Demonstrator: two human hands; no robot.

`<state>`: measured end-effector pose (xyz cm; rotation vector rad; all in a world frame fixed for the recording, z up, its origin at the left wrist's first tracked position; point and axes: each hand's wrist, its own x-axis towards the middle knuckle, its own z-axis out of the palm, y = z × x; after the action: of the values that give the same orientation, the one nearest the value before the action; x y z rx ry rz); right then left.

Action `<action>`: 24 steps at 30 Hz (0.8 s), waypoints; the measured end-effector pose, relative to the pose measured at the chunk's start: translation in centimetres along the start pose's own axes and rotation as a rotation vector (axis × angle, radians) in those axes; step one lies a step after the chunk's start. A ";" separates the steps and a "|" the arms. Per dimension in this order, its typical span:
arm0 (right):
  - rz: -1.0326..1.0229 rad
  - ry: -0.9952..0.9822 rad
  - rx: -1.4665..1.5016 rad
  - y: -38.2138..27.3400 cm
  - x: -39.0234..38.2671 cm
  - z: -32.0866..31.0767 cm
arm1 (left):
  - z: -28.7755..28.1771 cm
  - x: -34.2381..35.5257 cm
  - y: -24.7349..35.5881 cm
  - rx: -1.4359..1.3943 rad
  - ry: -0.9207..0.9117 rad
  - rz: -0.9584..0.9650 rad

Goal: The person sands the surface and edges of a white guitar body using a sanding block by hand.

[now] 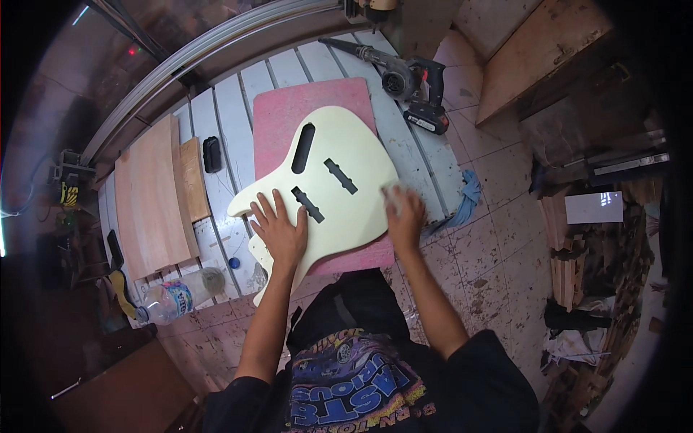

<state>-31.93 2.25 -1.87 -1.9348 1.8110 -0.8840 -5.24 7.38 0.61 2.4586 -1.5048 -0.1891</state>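
A cream-coloured electric guitar body (354,144) lies flat, with one long oval cavity and two narrow pickup slots cut through its face. Beneath it a pink board (278,108) shows on several sides. My left hand (280,229) rests on the body with fingers spread, close to the lower pickup slot. At the body's right edge, my right hand (406,216) is bent, its fingertips pressed against the rim around something pale and greyish. Blur keeps me from making out what that is.
The white slatted table (289,66) carries a cordless blower (401,79), a blue cloth (468,195), wooden boards (151,195), a small black oblong object (211,154) and a blue cap (233,263). A clear plastic bottle (170,299) lies at the near left edge. Wood offcuts (567,281) are piled at right.
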 end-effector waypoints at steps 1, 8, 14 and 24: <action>-0.055 0.012 -0.065 -0.1 -2.3 0.2 | 0.0 0.2 0.1 -0.001 0.003 0.000; 0.025 0.005 0.110 0.1 0.9 -0.8 | 0.2 0.0 0.2 0.012 -0.010 0.002; -0.096 0.003 -0.014 -1.1 -4.8 -0.2 | 0.2 0.2 0.1 0.040 -0.004 -0.013; -0.004 0.048 0.030 0.2 -1.8 0.6 | 0.1 0.1 0.4 0.012 0.002 -0.001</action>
<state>-31.64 3.88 -2.80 -1.9155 1.8103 -0.9614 -5.53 7.10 0.67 2.4675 -1.5083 -0.1783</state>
